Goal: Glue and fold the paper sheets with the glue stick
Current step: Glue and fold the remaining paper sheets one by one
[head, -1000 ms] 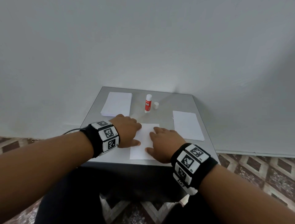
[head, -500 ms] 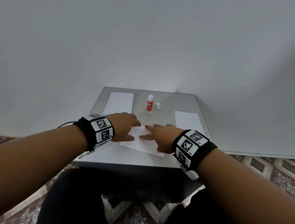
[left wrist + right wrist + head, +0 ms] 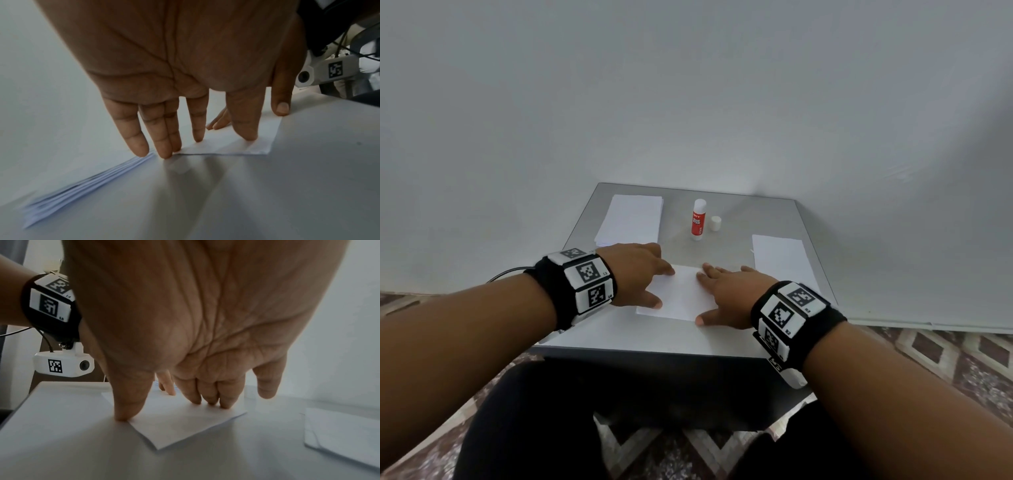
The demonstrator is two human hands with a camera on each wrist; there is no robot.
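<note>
Tabletop paper sheet [image 3: 678, 294] (slightly skewed) lies under both hands.

Head view above; wrist views close.

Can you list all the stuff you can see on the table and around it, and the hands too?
table: one, grey, against the wall.
paper stack: one, white, back left of the table.
glue stick: one, white with a red label, upright at the back middle, uncapped.
cap: one, white, standing just right of the glue stick.
folded sheets: white, right side of the table; count unclear.
folded sheet: one, white, front middle, under both hands.
floor: patterned tiles, brown and cream.
wrist bands: two, black with black-and-white markers.
left hand: flat, fingers pressing the folded sheet.
right hand: flat, pressing the same sheet.
</note>
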